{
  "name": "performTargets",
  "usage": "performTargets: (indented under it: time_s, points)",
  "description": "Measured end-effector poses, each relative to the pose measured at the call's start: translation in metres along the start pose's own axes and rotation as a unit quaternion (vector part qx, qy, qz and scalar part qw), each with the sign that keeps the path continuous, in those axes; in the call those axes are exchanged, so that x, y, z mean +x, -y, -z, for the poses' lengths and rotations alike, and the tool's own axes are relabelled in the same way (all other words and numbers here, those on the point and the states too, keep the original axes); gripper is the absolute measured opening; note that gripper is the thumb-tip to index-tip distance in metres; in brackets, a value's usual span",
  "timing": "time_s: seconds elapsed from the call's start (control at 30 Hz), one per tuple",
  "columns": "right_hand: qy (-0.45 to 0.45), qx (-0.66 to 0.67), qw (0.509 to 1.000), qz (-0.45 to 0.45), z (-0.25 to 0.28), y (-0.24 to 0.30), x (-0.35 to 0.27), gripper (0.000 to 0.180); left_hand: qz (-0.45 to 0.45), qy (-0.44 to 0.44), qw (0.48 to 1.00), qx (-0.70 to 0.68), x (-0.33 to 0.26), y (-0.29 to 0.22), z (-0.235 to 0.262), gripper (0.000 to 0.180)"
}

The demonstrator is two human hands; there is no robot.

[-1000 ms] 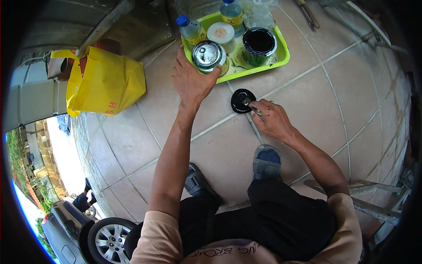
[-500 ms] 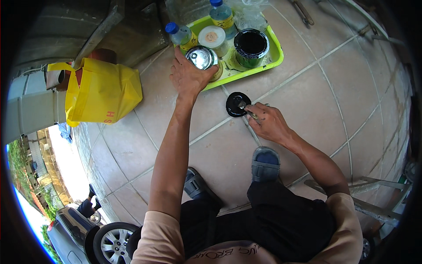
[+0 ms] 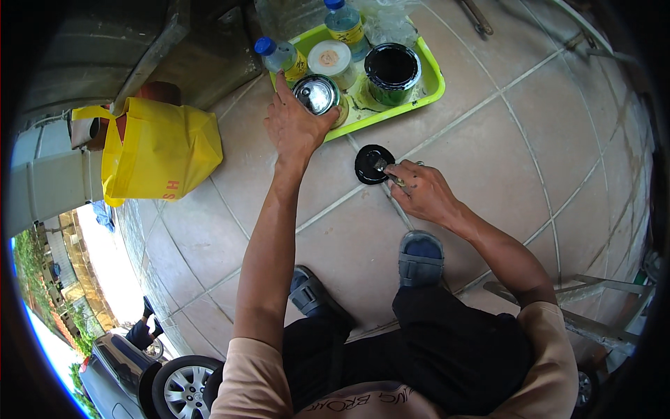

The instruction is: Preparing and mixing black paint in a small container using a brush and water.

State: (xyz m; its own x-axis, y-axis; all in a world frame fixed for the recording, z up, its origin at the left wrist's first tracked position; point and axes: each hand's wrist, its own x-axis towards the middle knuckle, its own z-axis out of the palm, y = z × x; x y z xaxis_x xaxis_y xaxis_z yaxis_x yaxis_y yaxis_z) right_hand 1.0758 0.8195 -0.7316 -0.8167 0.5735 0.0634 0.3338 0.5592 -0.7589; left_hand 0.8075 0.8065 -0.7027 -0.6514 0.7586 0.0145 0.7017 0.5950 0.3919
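Note:
My left hand (image 3: pixel 296 128) is curved around a small can with a shiny silver lid (image 3: pixel 317 93), thumb on one side and fingers on the other. That can stands at the near-left corner of a lime-green tray (image 3: pixel 391 114). In my right hand (image 3: pixel 426 192), fingers closed, is a small scraper (image 3: pixel 381 165) with a flat metal end; its handle is mostly covered. The scraper's tip rests over a round black-coated lid (image 3: pixel 365 172) lying on the floor in front of the tray. Inside the tray stands an open can of black paint (image 3: pixel 393 73).
Two blue-capped bottles (image 3: pixel 281 56) and a white-lidded tub (image 3: pixel 330 63) share the tray with crumpled clear plastic (image 3: pixel 391 28). Left of it sits a yellow bag (image 3: pixel 164 150). My sandalled feet (image 3: pixel 421 260) are on the tiles. A metal frame (image 3: pixel 593 325) stands at right.
The whole view has shifted slightly. The scraper's flat end shows a little more clearly over the black lid. My left hand keeps its hold on the silver-lidded can.

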Motion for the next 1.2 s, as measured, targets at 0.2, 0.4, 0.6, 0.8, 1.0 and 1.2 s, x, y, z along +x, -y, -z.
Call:
performTargets:
  time_s: [0.2, 0.4, 0.6, 0.8, 1.0, 1.2]
  points:
    - [-0.004, -0.006, 1.000, 0.007, -0.001, 0.000, 0.002, 0.026, -0.016, -0.006, 0.999, 0.028, 0.000, 0.001, 0.002, 0.122]
    - [-0.005, -0.005, 1.000, 0.007, 0.000, 0.000, 0.002, 0.026, -0.014, 0.014, 0.998, 0.056, 0.003, -0.007, 0.008, 0.123]
    - [-0.003, -0.001, 1.000, 0.008, -0.001, 0.000, 0.003, 0.026, 0.027, 0.057, 0.996, 0.063, 0.011, -0.014, 0.017, 0.123]
    - [-0.002, 0.001, 1.000, 0.006, 0.000, 0.000, 0.003, 0.025, 0.006, 0.066, 0.995, 0.068, 0.011, -0.009, 0.015, 0.108]
    - [0.000, 0.000, 1.000, 0.007, -0.001, 0.000, 0.004, 0.025, -0.020, 0.032, 0.997, 0.065, 0.006, -0.001, 0.006, 0.100]
    - [-0.006, 0.008, 1.000, 0.007, -0.001, 0.000, 0.004, 0.024, -0.042, -0.006, 0.997, 0.060, 0.000, -0.005, 0.009, 0.102]
